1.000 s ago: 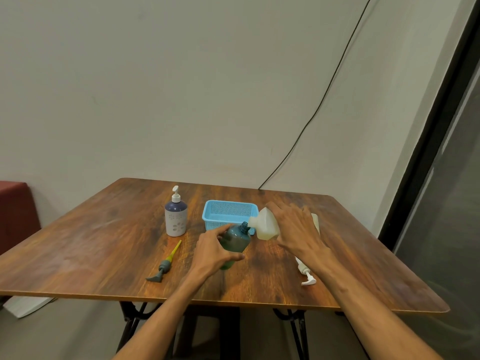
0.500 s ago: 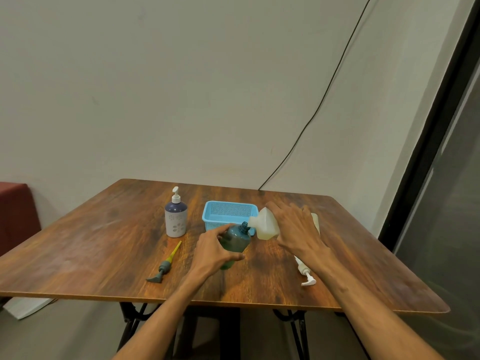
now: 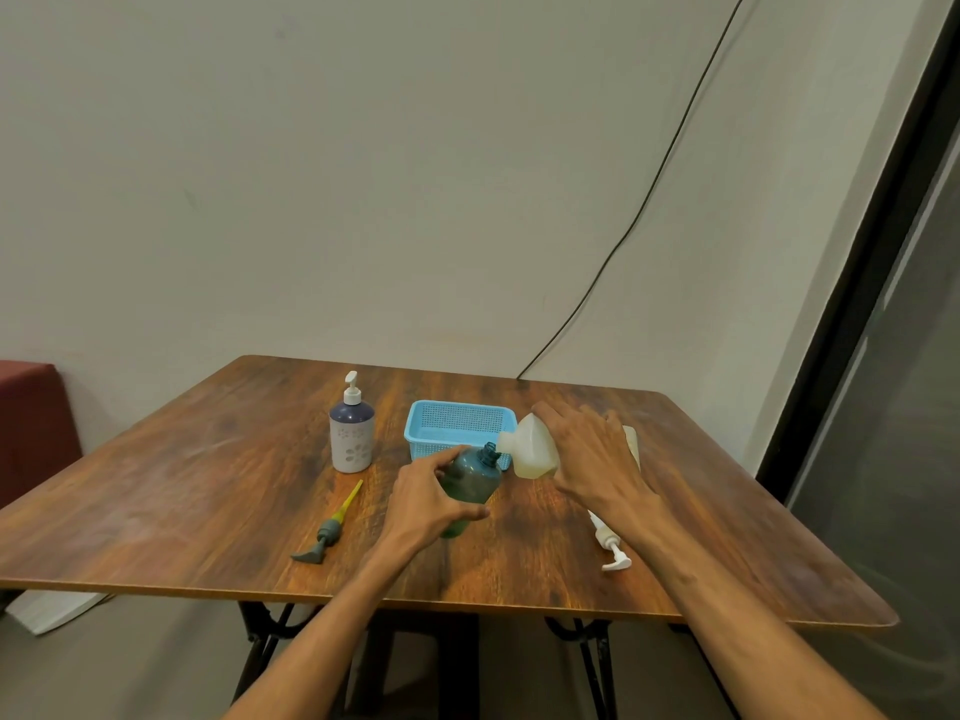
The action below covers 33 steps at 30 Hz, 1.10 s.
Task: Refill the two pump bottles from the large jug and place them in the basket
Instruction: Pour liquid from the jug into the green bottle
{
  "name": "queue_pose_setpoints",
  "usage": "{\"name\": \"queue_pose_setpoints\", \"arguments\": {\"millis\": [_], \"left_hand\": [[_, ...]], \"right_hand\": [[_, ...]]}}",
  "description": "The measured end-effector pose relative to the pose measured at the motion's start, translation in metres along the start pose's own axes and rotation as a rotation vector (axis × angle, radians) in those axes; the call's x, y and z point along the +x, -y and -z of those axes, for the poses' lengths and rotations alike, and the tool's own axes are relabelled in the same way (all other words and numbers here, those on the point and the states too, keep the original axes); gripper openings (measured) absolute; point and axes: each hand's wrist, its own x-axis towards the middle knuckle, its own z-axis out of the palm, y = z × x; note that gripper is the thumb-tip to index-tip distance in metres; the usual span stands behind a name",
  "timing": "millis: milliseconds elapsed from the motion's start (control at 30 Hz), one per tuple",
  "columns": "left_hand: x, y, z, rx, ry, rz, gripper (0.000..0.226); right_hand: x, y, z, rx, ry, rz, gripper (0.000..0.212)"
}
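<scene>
My left hand [image 3: 426, 504] grips a dark teal bottle [image 3: 472, 478] with its pump off, tilted a little to the right. My right hand [image 3: 592, 459] holds the large whitish jug [image 3: 532, 449] tipped to the left, its spout right at the teal bottle's open neck. A blue basket [image 3: 457, 426] stands just behind them. A second pump bottle [image 3: 352, 433], dark-topped and white with flowers, stands upright to the left with its pump on. A grey-and-yellow pump head [image 3: 330, 527] lies on the table to the left, a white one [image 3: 608, 543] to the right under my right forearm.
The wooden table [image 3: 182, 485] ends at a near edge just below my forearms. A black cable [image 3: 649, 200] runs down the wall behind. A dark door frame [image 3: 857, 304] rises on the right, and a red seat [image 3: 31, 423] sits at the left.
</scene>
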Motion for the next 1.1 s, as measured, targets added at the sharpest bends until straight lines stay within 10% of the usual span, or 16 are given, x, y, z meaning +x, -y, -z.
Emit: {"name": "queue_pose_setpoints", "arguments": {"millis": [1100], "left_hand": [[0.0002, 0.0015, 0.0006, -0.004, 0.008, -0.012, 0.089]], "right_hand": [[-0.0017, 0.0035, 0.0078, 0.022, 0.031, -0.008, 0.061]]}}
